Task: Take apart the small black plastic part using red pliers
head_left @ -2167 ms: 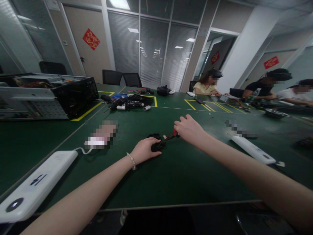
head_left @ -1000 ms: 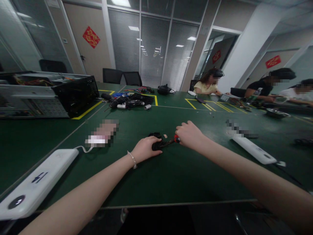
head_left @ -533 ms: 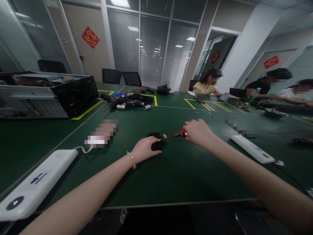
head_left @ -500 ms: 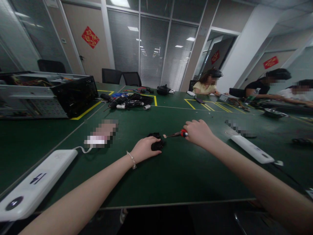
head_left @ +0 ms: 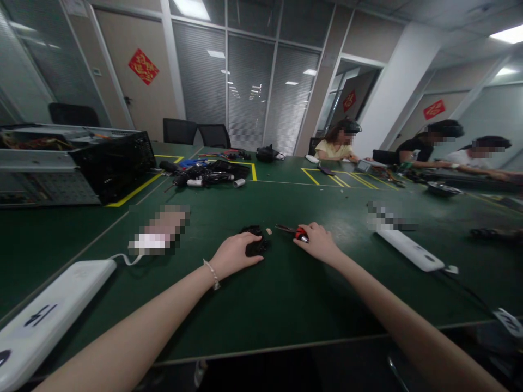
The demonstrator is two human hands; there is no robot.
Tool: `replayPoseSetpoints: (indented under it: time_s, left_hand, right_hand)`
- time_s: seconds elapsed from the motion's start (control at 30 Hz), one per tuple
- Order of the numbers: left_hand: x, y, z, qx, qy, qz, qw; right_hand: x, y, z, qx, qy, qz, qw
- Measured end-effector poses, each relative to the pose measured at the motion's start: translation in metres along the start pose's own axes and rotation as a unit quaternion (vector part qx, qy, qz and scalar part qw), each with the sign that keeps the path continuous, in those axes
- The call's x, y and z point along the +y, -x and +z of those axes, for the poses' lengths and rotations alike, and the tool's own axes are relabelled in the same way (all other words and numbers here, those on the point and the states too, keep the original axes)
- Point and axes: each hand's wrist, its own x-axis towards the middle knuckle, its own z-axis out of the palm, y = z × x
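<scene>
Under the curled fingers of my left hand (head_left: 238, 251) is a black, rough-edged part (head_left: 256, 245), pressed on the green table; its exact kind cannot be made out. My right hand (head_left: 316, 240) is closed around the red handle of a pair of pliers (head_left: 288, 229), whose dark, narrow jaws point left. Between the jaw tips and the black part lies a small pale piece (head_left: 268, 231), apart from the pliers.
An opened computer case (head_left: 110, 171) stands at left. Behind the hands sits a heap of tools and cables (head_left: 204, 174). White power banks (head_left: 61, 305) flank both arms, and a phone (head_left: 163, 228) lies left. Several people sit at far right.
My right hand has come lower and slightly left with the pliers, whose tips have drawn back from beside the small pale piece. The left hand keeps its hold. The whole view has shifted a little.
</scene>
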Motion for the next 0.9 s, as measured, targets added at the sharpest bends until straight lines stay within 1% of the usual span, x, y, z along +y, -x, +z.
replayPoseSetpoints:
  time_s: [0.17,0.23,0.27,0.3,0.33,0.37,0.4,0.43,0.5,0.53,0.6,0.67,0.77,0.9]
  left_hand:
    - [0.001,0.000,-0.001,0.000,0.004,0.000,1.000]
    - [0.001,0.000,-0.002,-0.002,0.006,0.000,1.000]
    - [0.001,0.000,-0.002,-0.003,0.007,0.000,1.000]
    - [0.002,0.000,-0.003,-0.004,0.007,-0.001,1.000]
    - [0.002,0.001,-0.003,-0.005,0.008,-0.002,1.000]
    - [0.002,0.001,-0.003,-0.005,0.008,-0.002,1.000]
    - [0.002,0.001,-0.002,-0.005,0.008,-0.002,1.000]
    - [0.001,0.001,-0.002,-0.004,0.008,-0.002,1.000]
    - [0.000,0.000,0.000,0.002,0.005,0.002,1.000]
    - [-0.001,0.000,0.001,0.006,0.004,0.004,1.000]
    - [-0.004,0.000,0.003,0.015,0.000,0.015,1.000]
    - [-0.005,-0.001,0.005,0.020,-0.004,0.028,0.999]
    - [-0.007,-0.001,0.006,0.022,-0.007,0.035,0.999]
    - [-0.007,-0.002,0.007,0.025,-0.008,0.034,0.999]
  right_hand:
    - [0.006,0.000,0.006,-0.013,0.004,-0.011,1.000]
    - [0.006,0.002,0.004,-0.002,0.010,-0.019,1.000]
    - [0.004,0.003,0.001,0.010,0.014,-0.026,1.000]
    - [0.001,0.005,-0.003,0.037,0.019,-0.033,0.999]
    - [-0.003,0.007,-0.008,0.076,0.022,-0.041,0.996]
    - [-0.009,0.009,-0.014,0.111,0.015,-0.063,0.992]
    - [-0.016,0.011,-0.019,0.130,-0.006,-0.095,0.987]
    - [-0.024,0.013,-0.024,0.125,-0.033,-0.138,0.982]
    - [-0.041,0.017,-0.029,0.082,-0.079,-0.223,0.968]
    - [-0.049,0.018,-0.029,0.071,-0.087,-0.247,0.962]
    - [-0.062,0.018,-0.026,0.064,-0.082,-0.268,0.958]
    - [-0.070,0.017,-0.020,0.070,-0.077,-0.269,0.958]
    - [-0.073,0.014,-0.013,0.072,-0.070,-0.264,0.959]
    - [-0.072,0.010,-0.006,0.083,-0.057,-0.288,0.952]
